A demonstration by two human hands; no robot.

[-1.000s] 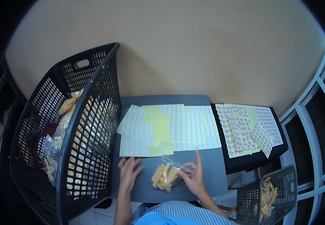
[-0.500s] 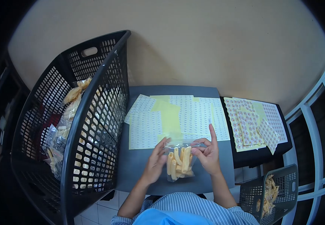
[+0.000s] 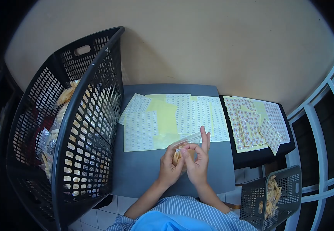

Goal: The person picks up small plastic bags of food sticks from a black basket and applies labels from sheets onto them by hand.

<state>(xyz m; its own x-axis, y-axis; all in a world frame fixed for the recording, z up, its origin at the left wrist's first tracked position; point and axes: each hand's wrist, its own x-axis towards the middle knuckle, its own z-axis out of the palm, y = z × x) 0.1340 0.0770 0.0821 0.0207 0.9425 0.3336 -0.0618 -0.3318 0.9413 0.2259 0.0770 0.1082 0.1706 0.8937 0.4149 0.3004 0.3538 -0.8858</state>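
Observation:
A clear zip bag (image 3: 191,139) of pale yellow stick-shaped snacks (image 3: 176,158) is held between both hands above the front part of the grey table. My left hand (image 3: 169,168) is closed around the bag's left side and lower part. From the right, my right hand (image 3: 198,163) grips the bag, its thumb pressed against the front and a couple of fingers pointing up. The bag tilts, its upper edge rising to the right. Most of the snacks are hidden behind my fingers. Beyond the hands lie sheets of small printed labels (image 3: 140,133) on yellow backing.
A tall black basket (image 3: 83,115) holding bagged snacks (image 3: 65,96) stands at left. Sheets of round red-and-white stickers (image 3: 248,127) lie on a black-covered surface (image 3: 251,159) at right. A smaller dark basket (image 3: 290,192) with packed snacks (image 3: 273,196) sits lower right.
My hands have come closer together, and the bag has gone from upright to tilted. My right thumb now presses on its front, and the fingers cover more of the snacks. The view has shifted slightly.

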